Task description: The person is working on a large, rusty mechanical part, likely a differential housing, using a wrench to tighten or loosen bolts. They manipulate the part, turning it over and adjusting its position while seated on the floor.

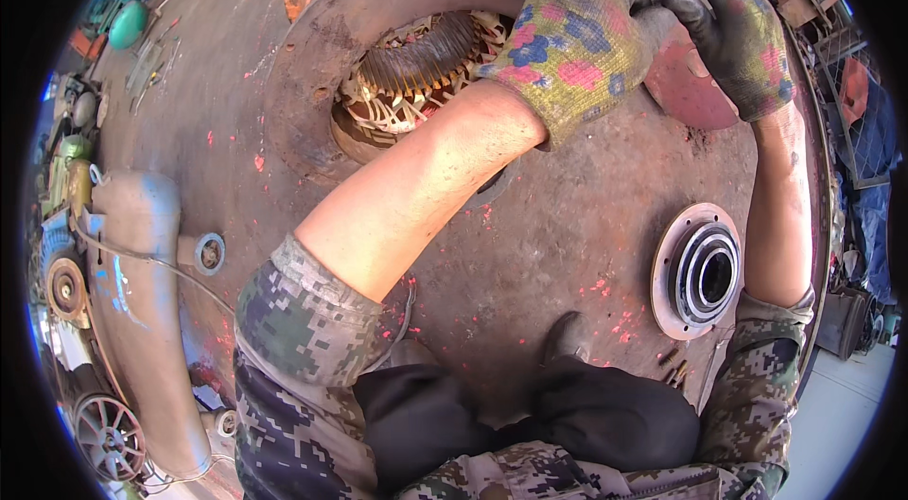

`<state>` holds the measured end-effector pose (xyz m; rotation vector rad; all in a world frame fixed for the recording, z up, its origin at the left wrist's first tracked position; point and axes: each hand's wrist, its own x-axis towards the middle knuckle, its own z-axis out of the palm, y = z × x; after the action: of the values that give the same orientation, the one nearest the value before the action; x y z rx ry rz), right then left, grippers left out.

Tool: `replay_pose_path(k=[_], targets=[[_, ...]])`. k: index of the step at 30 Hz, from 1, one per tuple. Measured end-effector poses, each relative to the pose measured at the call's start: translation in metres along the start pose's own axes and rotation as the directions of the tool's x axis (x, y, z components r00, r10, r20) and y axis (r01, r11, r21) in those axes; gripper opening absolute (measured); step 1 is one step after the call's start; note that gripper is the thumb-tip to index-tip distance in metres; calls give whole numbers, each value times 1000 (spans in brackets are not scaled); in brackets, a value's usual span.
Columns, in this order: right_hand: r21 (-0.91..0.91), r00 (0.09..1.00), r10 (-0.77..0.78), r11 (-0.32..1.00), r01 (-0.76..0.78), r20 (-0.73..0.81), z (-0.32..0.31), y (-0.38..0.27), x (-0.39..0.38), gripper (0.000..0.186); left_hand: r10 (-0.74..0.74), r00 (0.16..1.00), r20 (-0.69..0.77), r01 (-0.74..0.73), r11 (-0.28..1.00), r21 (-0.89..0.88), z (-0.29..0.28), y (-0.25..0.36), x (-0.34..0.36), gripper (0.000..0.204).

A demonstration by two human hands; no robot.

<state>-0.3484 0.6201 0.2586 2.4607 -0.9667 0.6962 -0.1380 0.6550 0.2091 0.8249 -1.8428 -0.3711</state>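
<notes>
Both my hands wear knitted gloves with a pink and blue flower print and dark coated fingers. My left hand [591, 41] reaches across to the upper right, its fingers closed and partly hidden behind the glove. Beside it, my right hand [742, 32] is curled in a pinch, fingertips meeting the left ones. A thin, greyish sliver shows between them, too small to name. Below the hands lies a reddish round metal plate [695, 98]. Left of them stands a motor housing [307, 74], with dark copper windings [421, 55] and white lacing inside.
A round flanged bearing cover [667, 287] lies near my right forearm, with several small bolts [673, 369] below it. At the left are a large grey-blue cylinder [142, 311], a fan wheel [109, 438] and a cable [175, 268]. Tools [151, 74] lie at the far left.
</notes>
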Motion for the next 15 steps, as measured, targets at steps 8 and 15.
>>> replay_pose_path(k=[8,15], targets=[[151,668,530,714,-684,522,145,-78,-126,29,-481,767,425,508,860,57,-66,-18,-134,21],[669,555,375,-361,-650,742,136,-236,-71,55,-167,969,-184,234,863,448,-121,-30,-198,19]])
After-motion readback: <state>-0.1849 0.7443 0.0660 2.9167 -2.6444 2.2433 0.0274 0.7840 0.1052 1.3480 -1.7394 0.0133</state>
